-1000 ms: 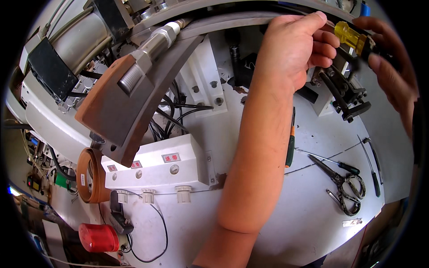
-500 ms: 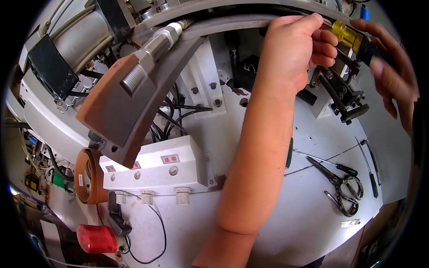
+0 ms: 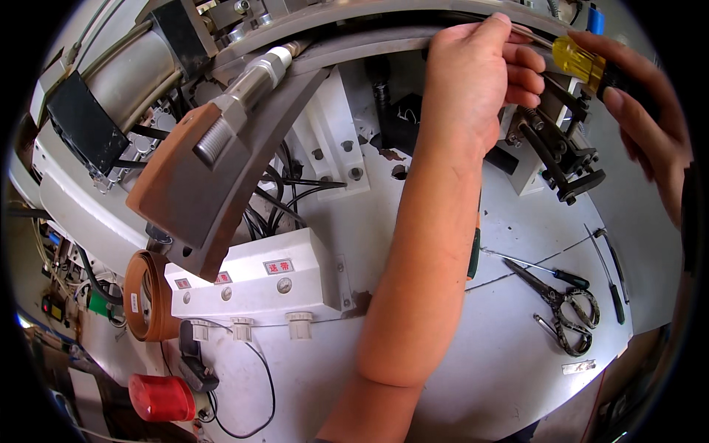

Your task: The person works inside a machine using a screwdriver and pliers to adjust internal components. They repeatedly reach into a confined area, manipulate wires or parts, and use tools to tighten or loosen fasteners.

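Note:
My right hand (image 3: 653, 122) is wrapped round the yellow and black handle of a screwdriver (image 3: 577, 60) at the upper right. Its metal shaft points left along the curved machine rail (image 3: 391, 37). My left hand (image 3: 469, 81) is closed at that rail, thumb and curled fingers around the front part of the shaft. The shaft's tip is hidden behind my left fingers. Just below the two hands sits a dark bracket (image 3: 554, 151) with rods and bolts.
Scissors (image 3: 550, 292) and a small screwdriver (image 3: 570, 278) lie on the white machine bed at right. A white control box (image 3: 251, 273), a brown tape roll (image 3: 148, 295) and a red lamp (image 3: 161, 397) stand at left. A brown and grey angled block (image 3: 192, 184) juts out above the box.
Both hands and the screwdriver have shifted slightly left relative to the view. More of the shaft shows between the handle and my left hand. My right fingers have changed position on the handle.

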The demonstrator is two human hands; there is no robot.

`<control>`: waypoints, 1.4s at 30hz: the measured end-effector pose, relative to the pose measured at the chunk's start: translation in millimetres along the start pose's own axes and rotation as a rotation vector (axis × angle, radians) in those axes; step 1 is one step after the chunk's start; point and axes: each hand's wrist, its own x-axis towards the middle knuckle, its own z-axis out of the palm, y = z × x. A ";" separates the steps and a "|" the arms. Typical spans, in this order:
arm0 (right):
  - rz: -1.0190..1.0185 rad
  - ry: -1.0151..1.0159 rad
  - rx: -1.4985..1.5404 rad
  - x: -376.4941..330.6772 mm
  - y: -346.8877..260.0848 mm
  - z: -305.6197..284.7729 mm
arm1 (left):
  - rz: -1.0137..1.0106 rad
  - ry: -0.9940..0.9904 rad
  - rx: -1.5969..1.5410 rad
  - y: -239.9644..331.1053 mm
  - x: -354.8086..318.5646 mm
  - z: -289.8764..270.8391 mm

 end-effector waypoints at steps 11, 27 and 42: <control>0.002 -0.006 0.014 19.2 -8.5 -0.4 | -0.232 -0.061 -0.054 3.7 0.4 2.4; 0.124 -0.029 -0.049 -17.6 3.2 -22.0 | -0.129 -0.142 0.091 -1.9 -7.5 22.5; 0.083 -0.017 0.147 22.4 10.1 5.4 | -0.045 -0.074 0.121 -4.5 -5.5 12.8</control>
